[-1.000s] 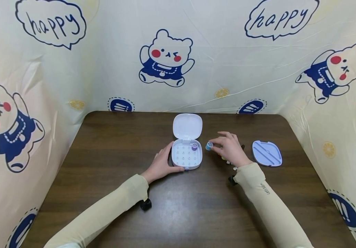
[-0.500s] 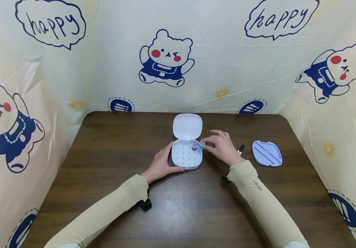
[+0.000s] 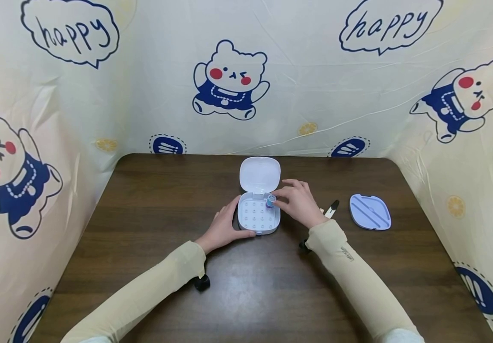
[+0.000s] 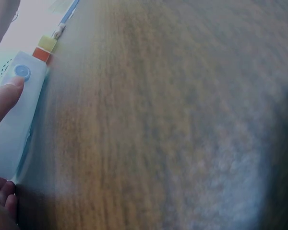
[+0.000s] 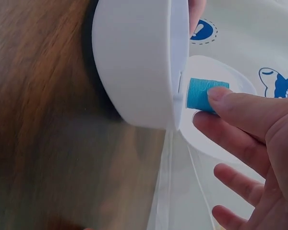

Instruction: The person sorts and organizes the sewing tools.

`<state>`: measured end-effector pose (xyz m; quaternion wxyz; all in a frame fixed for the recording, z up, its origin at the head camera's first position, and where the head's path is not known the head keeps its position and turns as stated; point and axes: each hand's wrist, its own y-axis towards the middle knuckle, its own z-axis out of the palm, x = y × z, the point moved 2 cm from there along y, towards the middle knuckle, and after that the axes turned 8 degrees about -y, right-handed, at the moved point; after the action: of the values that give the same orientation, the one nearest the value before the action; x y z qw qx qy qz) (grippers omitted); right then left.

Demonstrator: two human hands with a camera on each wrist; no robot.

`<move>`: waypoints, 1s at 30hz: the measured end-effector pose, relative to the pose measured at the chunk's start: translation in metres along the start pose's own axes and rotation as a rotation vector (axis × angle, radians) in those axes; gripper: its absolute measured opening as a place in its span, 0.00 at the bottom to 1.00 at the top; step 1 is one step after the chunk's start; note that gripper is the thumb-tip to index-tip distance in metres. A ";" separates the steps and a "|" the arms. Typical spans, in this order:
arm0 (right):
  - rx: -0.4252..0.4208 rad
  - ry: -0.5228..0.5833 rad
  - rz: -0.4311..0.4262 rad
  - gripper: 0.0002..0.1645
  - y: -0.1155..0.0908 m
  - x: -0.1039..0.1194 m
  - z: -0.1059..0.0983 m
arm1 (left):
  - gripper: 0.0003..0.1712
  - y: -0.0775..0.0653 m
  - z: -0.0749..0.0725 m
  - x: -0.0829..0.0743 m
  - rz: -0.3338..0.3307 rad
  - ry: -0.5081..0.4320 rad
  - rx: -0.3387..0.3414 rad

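A small white sewing box [image 3: 258, 218] stands open in the head view, its lid [image 3: 260, 174] raised at the back and rows of pegs inside. My left hand [image 3: 222, 228] grips its left side; the left wrist view shows the thumb [image 4: 8, 98] at the round front button [image 4: 22, 72]. Between thumb and forefinger, my right hand [image 3: 300, 202] pinches a blue thread spool [image 5: 200, 93], over the back right pegs. The other right fingers are spread apart. A purple spool in that corner is mostly hidden behind the blue one.
Right of the box lies a slim white item with a black end [image 3: 333, 207], partly covered by my right wrist. Beyond it is a lilac insert [image 3: 370, 212] with a diagonal bar. Orange [image 4: 41, 54] and yellow [image 4: 47, 43] spools show past the box in the left wrist view.
My right hand has moved left with the blue spool, from beside the box to over its back right pegs. The left hand and box have stayed put.
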<state>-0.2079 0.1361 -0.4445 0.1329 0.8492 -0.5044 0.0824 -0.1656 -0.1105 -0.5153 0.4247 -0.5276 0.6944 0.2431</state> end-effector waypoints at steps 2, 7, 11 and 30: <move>0.002 -0.003 -0.003 0.16 0.002 0.002 0.001 | 0.72 0.000 0.000 0.000 0.001 -0.001 -0.001; -0.034 -0.003 -0.028 0.16 0.005 0.009 0.004 | 0.71 0.000 0.000 0.001 0.001 0.001 0.000; -0.072 -0.017 -0.038 0.16 0.007 0.012 0.009 | 0.71 0.000 0.000 0.001 0.010 -0.007 -0.004; -0.106 -0.161 -0.056 0.13 0.012 0.017 0.023 | 0.71 0.001 0.001 0.001 0.008 -0.001 -0.007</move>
<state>-0.2104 0.1092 -0.4600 0.1390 0.8587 -0.4930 -0.0167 -0.1659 -0.1102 -0.5164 0.4222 -0.5264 0.6952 0.2476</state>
